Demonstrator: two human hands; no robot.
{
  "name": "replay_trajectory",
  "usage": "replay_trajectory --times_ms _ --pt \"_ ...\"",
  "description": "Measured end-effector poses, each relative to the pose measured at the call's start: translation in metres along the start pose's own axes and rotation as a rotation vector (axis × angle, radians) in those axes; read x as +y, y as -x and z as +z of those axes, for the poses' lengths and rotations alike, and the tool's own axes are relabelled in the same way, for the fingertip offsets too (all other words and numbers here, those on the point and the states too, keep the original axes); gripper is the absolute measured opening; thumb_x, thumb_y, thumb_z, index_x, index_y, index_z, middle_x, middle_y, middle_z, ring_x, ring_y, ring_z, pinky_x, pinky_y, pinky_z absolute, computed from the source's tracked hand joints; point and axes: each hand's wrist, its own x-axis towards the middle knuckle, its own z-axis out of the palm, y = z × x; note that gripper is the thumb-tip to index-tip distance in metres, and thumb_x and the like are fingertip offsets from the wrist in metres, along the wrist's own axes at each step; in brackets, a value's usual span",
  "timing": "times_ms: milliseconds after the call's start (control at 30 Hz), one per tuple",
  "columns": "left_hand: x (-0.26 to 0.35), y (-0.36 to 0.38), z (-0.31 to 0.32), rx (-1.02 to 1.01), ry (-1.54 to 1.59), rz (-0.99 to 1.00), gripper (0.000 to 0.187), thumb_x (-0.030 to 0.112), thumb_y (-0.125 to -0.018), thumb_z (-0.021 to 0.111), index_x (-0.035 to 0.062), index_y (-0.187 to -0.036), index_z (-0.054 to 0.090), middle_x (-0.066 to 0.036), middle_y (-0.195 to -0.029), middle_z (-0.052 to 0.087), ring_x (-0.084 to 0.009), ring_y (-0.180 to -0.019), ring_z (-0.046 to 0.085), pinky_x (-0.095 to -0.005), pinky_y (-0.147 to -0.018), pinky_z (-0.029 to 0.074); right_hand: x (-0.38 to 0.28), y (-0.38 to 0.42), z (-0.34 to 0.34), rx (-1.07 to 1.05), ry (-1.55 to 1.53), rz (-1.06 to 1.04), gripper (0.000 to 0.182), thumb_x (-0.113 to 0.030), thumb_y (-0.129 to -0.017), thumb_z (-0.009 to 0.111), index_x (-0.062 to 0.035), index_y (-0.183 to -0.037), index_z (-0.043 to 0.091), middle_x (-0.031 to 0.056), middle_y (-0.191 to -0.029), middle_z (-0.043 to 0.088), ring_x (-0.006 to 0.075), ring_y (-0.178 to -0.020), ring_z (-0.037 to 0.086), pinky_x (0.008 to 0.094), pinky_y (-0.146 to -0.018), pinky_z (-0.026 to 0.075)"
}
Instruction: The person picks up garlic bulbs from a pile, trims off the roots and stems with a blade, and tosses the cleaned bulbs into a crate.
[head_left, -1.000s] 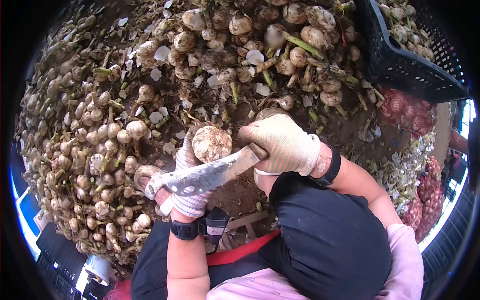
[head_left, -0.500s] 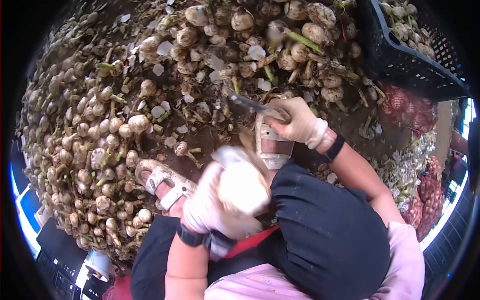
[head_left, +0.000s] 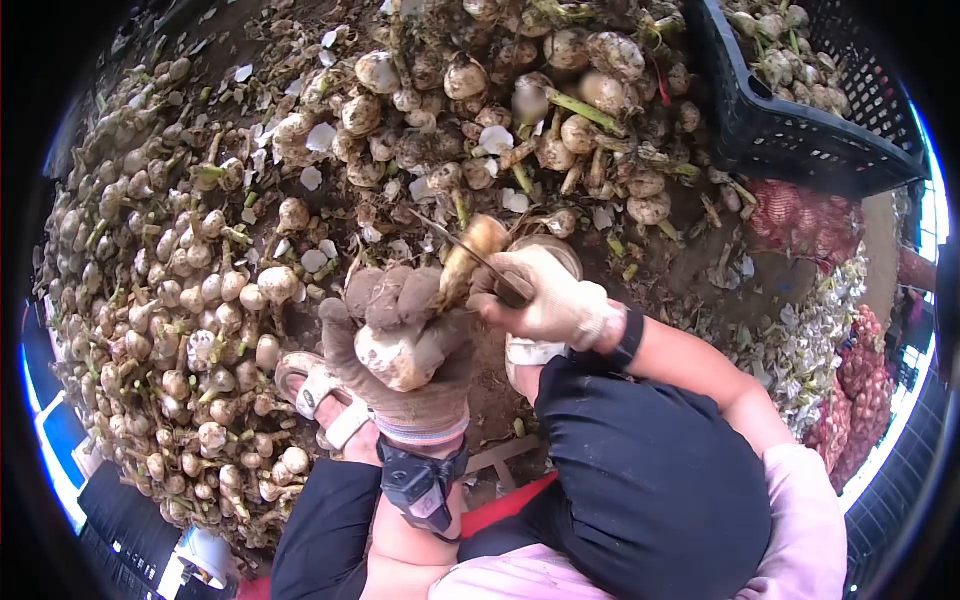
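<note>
My left hand (head_left: pixel 395 302), in a dirt-stained glove and turned palm up, has its fingers curled over a whitish garlic bulb (head_left: pixel 393 358). A thick yellow-brown stem (head_left: pixel 466 262) sticks up at the fingertips on the right. The gloved right hand (head_left: pixel 545 297) grips a knife (head_left: pixel 452 238), its handle mostly covered by the fingers. Its thin blade points up and left, crossing the stem in this view. Both hands are close together above the littered ground, between my sandaled feet.
Loose garlic bulbs (head_left: pixel 215 300) cover the ground at left, and larger stemmed ones (head_left: pixel 465 78) are heaped ahead. A black crate (head_left: pixel 820 135) with garlic stands at upper right. Red mesh sacks (head_left: pixel 805 222) and pale peelings (head_left: pixel 812 340) lie along the right side.
My left hand has swung up and forward, turning palm up with the garlic bulb. The right hand with the knife has come left and down, close beside it.
</note>
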Motion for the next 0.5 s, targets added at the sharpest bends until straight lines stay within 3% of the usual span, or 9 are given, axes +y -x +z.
replay_trajectory --times_ms 167,233,300,333,367,400,433,467,500 --pt "0.115 -0.003 0.024 -0.395 -0.277 -0.097 0.053 0.040 -0.080 0.060 0.0038 -0.115 0.045 -0.013 -0.105 0.056 -0.0241 -0.105 0.051 -0.0509 -0.085 0.044 0.076 0.007 0.007 0.185 -0.261 0.109 0.009 -0.008 -0.075 0.061 -0.0030 -0.081 0.057 0.0003 -0.071 0.054 0.0093 -0.068 0.051 0.0219 -0.063 0.042" --pt "0.126 0.009 0.074 -0.425 -0.145 0.064 0.075 0.047 -0.080 0.056 -0.0002 -0.131 0.028 -0.022 -0.120 0.049 -0.0354 -0.113 0.047 -0.0554 -0.093 0.039 0.042 0.009 -0.002 0.185 -0.438 0.138 0.007 -0.010 -0.078 0.060 -0.0043 -0.077 0.057 -0.0026 -0.070 0.053 0.0072 -0.065 0.049 0.0213 -0.058 0.040" --pt "0.148 0.013 0.077 -0.064 -0.611 0.749 0.076 0.054 -0.081 0.050 -0.0024 -0.128 0.032 -0.023 -0.119 0.048 -0.0403 -0.107 0.048 -0.0526 -0.089 0.044 0.019 0.010 -0.008 0.183 -0.398 0.163 0.007 -0.011 -0.080 0.058 -0.0052 -0.077 0.056 -0.0036 -0.070 0.052 0.0066 -0.065 0.049 0.0219 -0.057 0.039" --pt "0.157 0.016 0.058 0.050 -0.670 0.641 0.060 0.045 -0.085 0.049 0.0023 -0.126 0.039 -0.019 -0.114 0.053 -0.0322 -0.102 0.053 -0.0411 -0.081 0.050 0.018 0.010 -0.007 0.169 -0.410 0.156 0.006 -0.009 -0.081 0.056 -0.0053 -0.077 0.056 -0.0029 -0.071 0.052 0.0071 -0.066 0.049 0.0222 -0.059 0.040" --pt "0.205 0.024 0.017 0.234 -1.446 0.496 0.043 0.033 -0.088 0.050 0.0041 -0.120 0.046 -0.014 -0.106 0.057 -0.0225 -0.092 0.058 -0.0290 -0.075 0.052 0.021 0.007 -0.005 0.166 -0.412 0.149 0.006 -0.009 -0.081 0.056 -0.0053 -0.077 0.056 -0.0029 -0.071 0.052 0.0071 -0.066 0.049 0.0222 -0.059 0.040" --pt "0.149 0.023 0.014 0.670 -1.797 0.358 0.031 0.021 -0.089 0.050 0.0054 -0.116 0.051 -0.010 -0.094 0.060 -0.0158 -0.085 0.059 -0.0226 -0.069 0.051 0.029 0.005 -0.002 0.152 -0.424 0.127 0.005 -0.008 -0.081 0.055 -0.0049 -0.077 0.056 -0.0024 -0.071 0.052 0.0078 -0.067 0.049 0.0230 -0.060 0.040" --pt "0.144 0.035 -0.010 0.733 -2.002 0.099 0.046 0.036 -0.085 0.055 0.0037 -0.117 0.049 -0.010 -0.089 0.060 -0.0182 -0.084 0.059 -0.0298 -0.072 0.051 0.036 0.005 0.003 0.138 -0.435 0.111 0.005 -0.007 -0.081 0.055 -0.0045 -0.077 0.056 -0.0018 -0.071 0.052 0.0084 -0.068 0.049 0.0238 -0.062 0.041" --pt "0.125 0.028 -0.026 1.089 -2.414 -0.173 0.066 0.052 -0.078 0.059 0.0032 -0.122 0.046 -0.014 -0.097 0.062 -0.0256 -0.091 0.060 -0.0378 -0.078 0.049 0.043 0.004 0.007 0.156 -0.363 0.120 0.004 -0.005 -0.081 0.055 -0.0030 -0.078 0.055 -0.0004 -0.072 0.053 0.0099 -0.069 0.049 0.0258 -0.065 0.041" --pt "0.130 0.029 -0.051 1.098 -2.830 -0.362 0.083 0.062 -0.071 0.060 0.0009 -0.125 0.042 -0.020 -0.108 0.060 -0.0325 -0.100 0.058 -0.0428 -0.085 0.045 0.051 0.005 0.011 0.149 -0.358 0.128 0.004 -0.005 -0.081 0.055 -0.0030 -0.078 0.055 -0.0004 -0.072 0.053 0.0099 -0.069 0.049 0.0258 -0.065 0.041"
